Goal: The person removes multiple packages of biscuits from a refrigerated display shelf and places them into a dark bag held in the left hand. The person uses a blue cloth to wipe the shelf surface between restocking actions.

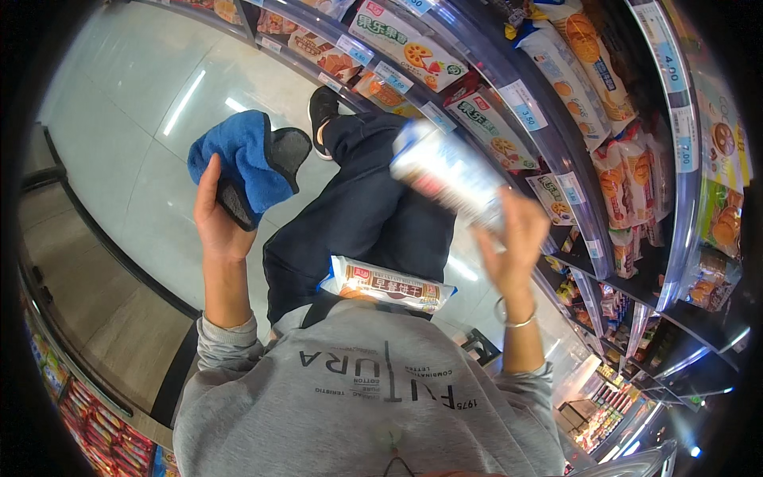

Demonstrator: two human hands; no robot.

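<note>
My left hand (223,208) grips a folded cloth (235,155), blue on one side and dark grey on the other, out over the floor. In my right hand (515,238) is a white and blue biscuit packet (447,173), blurred and tilted, held by its lower end in front of the shelves. A second biscuit packet (390,285), white with a brown label and blue ends, lies across my lap against my grey sweatshirt (369,381). My legs in dark trousers (357,208) are bent beneath both hands.
Shop shelves (524,107) with price strips curve along the right, holding boxed biscuits (411,45) and bagged biscuits (563,83). A low wood-look platform with a black edge (113,238) runs along the left. Pale tiles (137,119) cover the floor. Red packets (101,429) fill the lower left.
</note>
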